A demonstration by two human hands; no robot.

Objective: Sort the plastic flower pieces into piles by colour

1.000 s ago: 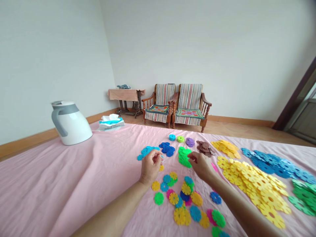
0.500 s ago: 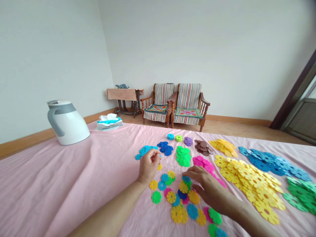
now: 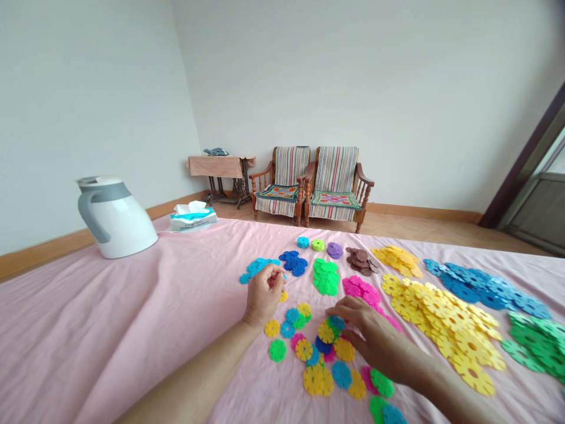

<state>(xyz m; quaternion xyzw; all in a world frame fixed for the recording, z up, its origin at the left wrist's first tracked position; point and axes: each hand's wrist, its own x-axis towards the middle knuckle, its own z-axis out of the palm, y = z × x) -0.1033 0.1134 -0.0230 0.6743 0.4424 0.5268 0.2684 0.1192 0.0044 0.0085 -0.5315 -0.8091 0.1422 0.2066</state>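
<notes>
My left hand (image 3: pixel 263 294) is closed in a pinch, a sliver of a light-blue flower-shaped plastic disc (image 3: pixel 285 276) showing at its fingertips. It is held close to the light-blue disc pile (image 3: pixel 260 268) and the dark-blue pile (image 3: pixel 295 263). Lower right, my right hand (image 3: pixel 368 330) reaches over the mixed discs with fingers stretched and thumb apart. A blue disc (image 3: pixel 337 323) lies beneath its fingertips; whether they touch is unclear. Beside it are a yellow disc (image 3: pixel 325 333) and an orange-yellow disc (image 3: pixel 344 350). More loose discs, such as a green one (image 3: pixel 278 350), are scattered between my forearms.
Sorted piles line the pink cloth (image 3: pixel 198 306): bright green (image 3: pixel 326 277), magenta (image 3: pixel 362 290), brown (image 3: pixel 362 261), yellow (image 3: pixel 445 312), blue (image 3: pixel 485 285) and dark green (image 3: pixel 536 341). A white jug (image 3: pixel 119 221) and a tissue box (image 3: pixel 193 219) stand at left. Two chairs (image 3: pixel 335 188) are beyond.
The whole view has shifted slightly. The blue disc under my right fingertips has moved a little right relative to the yellow one beside it. My left hand keeps its pinch.
</notes>
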